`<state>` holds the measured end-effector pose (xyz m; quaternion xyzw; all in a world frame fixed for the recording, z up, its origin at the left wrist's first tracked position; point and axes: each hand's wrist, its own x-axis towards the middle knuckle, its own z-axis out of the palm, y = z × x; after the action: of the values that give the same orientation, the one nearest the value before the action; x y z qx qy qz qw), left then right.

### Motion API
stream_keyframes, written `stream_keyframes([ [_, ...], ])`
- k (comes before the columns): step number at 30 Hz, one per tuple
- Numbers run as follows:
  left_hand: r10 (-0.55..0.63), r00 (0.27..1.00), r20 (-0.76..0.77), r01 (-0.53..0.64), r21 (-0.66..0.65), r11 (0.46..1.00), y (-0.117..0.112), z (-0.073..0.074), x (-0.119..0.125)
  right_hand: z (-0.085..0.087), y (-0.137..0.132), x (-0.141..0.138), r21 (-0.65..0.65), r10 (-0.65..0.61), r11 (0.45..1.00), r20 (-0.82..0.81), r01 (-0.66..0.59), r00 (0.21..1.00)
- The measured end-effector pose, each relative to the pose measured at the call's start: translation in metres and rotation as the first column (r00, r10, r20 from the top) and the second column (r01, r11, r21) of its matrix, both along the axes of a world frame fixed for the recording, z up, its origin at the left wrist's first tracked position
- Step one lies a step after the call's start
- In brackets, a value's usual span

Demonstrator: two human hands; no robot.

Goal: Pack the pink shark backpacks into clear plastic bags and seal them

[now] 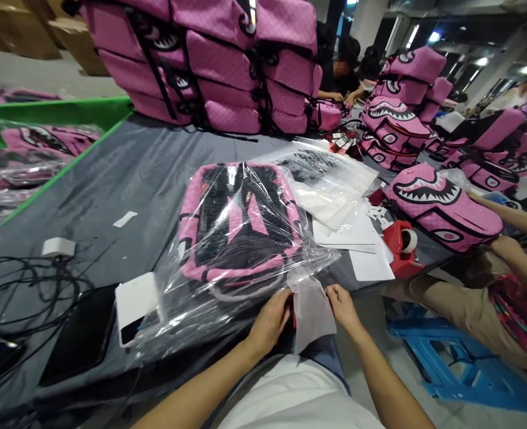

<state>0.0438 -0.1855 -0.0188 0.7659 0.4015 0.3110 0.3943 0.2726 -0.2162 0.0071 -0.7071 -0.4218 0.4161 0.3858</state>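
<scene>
Just past the table's front edge, a small frosted plastic bag (313, 316) hangs between my hands. My right hand (343, 305) is closed, pinching the bag's right edge with thumb and fingertips. At the bag's left side, my left hand (270, 322) is closed around a small red item (294, 311), mostly hidden by the fingers and the bag. Ahead of my hands, a pink and black backpack (245, 223) lies on the table inside a large clear plastic bag (169, 298), whose loose end spreads toward me.
Flat printed plastic bags (335, 179), white paper sheets (371, 262) and a red tape dispenser (404, 250) lie to the right. Stacked pink backpacks (228, 59) stand behind. A phone (82, 333), white device (138, 304) and cables (22, 292) lie left. A co-worker handles another backpack (446, 205).
</scene>
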Motion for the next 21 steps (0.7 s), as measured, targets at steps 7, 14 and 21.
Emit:
stream_keyframes([
  [7,0.147,0.970,-0.195,0.046,0.737,0.674,0.011,-0.010,-0.014,-0.008,-0.011,-0.016,0.005,0.039,0.999,0.150,-0.040,0.988],
  [14,-0.023,0.917,-0.398,0.386,0.872,0.302,0.025,0.026,0.001,-0.047,-0.037,-0.030,0.058,0.027,0.997,0.349,-0.050,0.937],
  [21,-0.332,0.714,-0.617,0.680,0.724,0.117,0.040,0.032,0.012,-0.073,-0.057,-0.023,0.024,-0.095,0.995,-0.118,0.099,0.988],
])
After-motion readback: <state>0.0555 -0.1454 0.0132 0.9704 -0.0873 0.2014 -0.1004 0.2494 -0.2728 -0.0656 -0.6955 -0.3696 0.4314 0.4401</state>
